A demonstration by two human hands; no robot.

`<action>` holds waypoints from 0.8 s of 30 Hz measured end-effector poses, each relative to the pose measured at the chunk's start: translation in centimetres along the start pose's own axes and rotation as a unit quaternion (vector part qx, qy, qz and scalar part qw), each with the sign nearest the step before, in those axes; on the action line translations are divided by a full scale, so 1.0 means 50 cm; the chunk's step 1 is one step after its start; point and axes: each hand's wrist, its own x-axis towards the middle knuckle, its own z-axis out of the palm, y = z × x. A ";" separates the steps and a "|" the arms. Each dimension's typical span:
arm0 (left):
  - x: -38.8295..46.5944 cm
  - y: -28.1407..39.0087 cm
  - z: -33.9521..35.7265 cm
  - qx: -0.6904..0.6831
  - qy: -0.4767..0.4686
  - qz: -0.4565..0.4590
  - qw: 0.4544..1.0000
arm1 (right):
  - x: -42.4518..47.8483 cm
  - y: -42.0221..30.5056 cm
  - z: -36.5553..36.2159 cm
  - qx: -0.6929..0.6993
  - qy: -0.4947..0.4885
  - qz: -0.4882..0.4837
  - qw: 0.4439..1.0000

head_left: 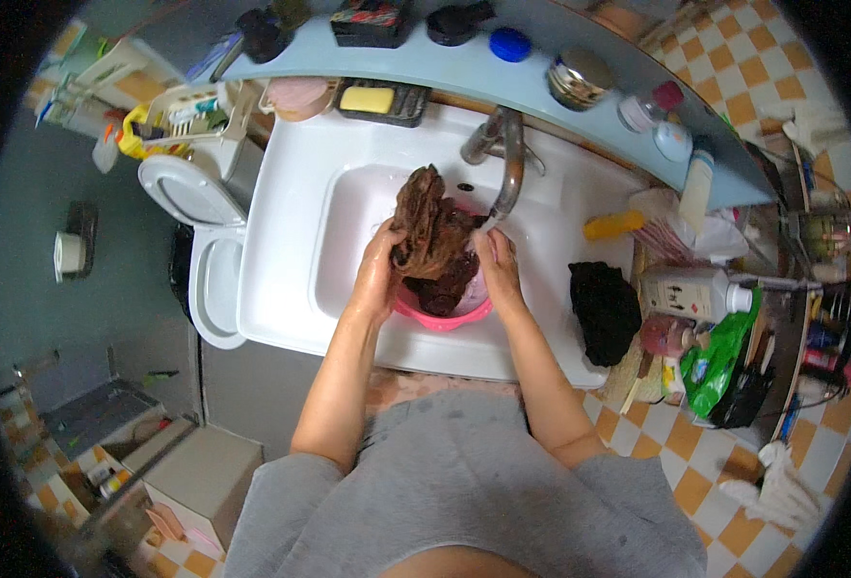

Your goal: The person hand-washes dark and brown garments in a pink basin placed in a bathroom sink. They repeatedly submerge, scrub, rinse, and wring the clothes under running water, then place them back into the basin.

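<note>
A wet brown cloth (pixel 425 231) is bunched up over a pink plastic basin (pixel 443 323) in the white sink (pixel 346 217). My left hand (pixel 381 267) grips the cloth's left side. At the basin's right side, under the end of the metal faucet (pixel 514 166), is my right hand (pixel 496 264); its fingers are partly hidden by the cloth and water, and I cannot tell whether they hold cloth. Water runs from the spout beside that hand. The lower part of the cloth lies inside the basin, with some water showing at its right.
A black cloth (pixel 605 313) lies on the sink's right rim. Yellow soap (pixel 368 100) sits in a black dish behind the sink. Above the faucet runs a pale blue shelf (pixel 425 61) with jars and bottles. A white jug (pixel 686 292) stands at right, a toilet (pixel 219 289) at left.
</note>
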 end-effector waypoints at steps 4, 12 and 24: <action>0.032 -0.028 0.056 0.028 -0.079 -0.076 0.994 | 0.002 -0.064 -0.004 0.395 -0.019 0.100 0.913; 0.124 -0.129 0.023 -0.079 -0.052 -0.171 0.981 | -0.048 -0.108 0.054 0.092 0.119 -0.100 0.984; 0.144 -0.199 0.040 -0.061 0.058 -0.195 0.977 | 0.042 -0.085 0.040 -0.190 0.279 -0.136 0.932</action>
